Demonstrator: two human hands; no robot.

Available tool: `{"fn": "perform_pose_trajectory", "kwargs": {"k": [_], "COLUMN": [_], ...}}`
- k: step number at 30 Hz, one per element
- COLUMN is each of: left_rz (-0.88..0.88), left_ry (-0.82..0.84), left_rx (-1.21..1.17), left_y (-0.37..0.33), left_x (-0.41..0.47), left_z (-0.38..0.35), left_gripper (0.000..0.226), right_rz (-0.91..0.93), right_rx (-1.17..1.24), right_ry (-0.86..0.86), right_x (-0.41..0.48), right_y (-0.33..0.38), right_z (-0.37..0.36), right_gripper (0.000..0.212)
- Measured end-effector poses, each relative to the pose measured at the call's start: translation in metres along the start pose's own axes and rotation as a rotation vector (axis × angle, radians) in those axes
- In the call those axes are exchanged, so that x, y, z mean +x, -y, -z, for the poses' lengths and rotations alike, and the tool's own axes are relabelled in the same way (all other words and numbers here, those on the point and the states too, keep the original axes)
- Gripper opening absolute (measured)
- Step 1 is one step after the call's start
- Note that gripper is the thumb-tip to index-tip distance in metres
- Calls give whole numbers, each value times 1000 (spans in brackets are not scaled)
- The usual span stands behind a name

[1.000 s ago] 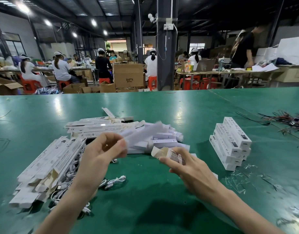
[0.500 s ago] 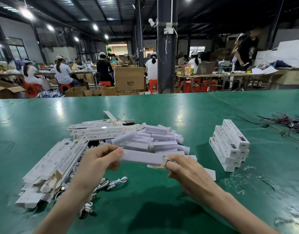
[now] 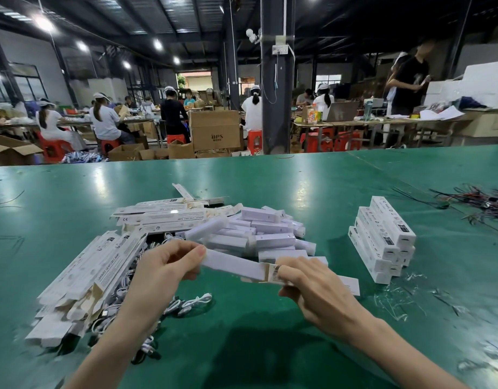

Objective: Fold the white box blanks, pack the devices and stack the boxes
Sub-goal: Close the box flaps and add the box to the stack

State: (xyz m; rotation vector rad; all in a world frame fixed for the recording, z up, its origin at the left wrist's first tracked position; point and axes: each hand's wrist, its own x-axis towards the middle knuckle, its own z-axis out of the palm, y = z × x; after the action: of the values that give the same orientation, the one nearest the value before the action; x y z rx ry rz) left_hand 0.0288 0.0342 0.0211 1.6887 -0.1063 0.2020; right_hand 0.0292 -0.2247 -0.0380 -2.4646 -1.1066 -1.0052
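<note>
My left hand (image 3: 160,272) pinches the left end of a long white device (image 3: 233,264). My right hand (image 3: 312,287) grips a white box (image 3: 346,284) by its open brown-lined flap, and the device's right end sits at that opening. Behind them lies a heap of wrapped white devices (image 3: 259,234). Flat white box blanks (image 3: 93,276) are piled at the left, with more blanks (image 3: 163,214) behind. A neat stack of packed boxes (image 3: 382,237) stands at the right.
White cables (image 3: 191,301) lie coiled under and beside the blank pile on the green table (image 3: 242,346). Scraps of clear plastic (image 3: 396,299) and a tangle of dark wires (image 3: 483,203) lie at the right. People work at tables beyond the far edge.
The device, held up at a slant a second ago, has come down level and its right end has met the open end of the box in my right hand.
</note>
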Motion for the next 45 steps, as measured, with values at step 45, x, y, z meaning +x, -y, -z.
{"fn": "perform_pose_trajectory", "kwargs": {"k": [45], "left_rz": [-36], "left_ry": [575], "left_rx": [362], "left_y": [7], "left_x": [-22], "left_z": [-72], "left_gripper": [25], "right_rz": [-62], "right_rx": [-35], "right_ry": [42], "right_x": [4], "right_y": [13], "right_z": [7], "right_gripper": [75]}}
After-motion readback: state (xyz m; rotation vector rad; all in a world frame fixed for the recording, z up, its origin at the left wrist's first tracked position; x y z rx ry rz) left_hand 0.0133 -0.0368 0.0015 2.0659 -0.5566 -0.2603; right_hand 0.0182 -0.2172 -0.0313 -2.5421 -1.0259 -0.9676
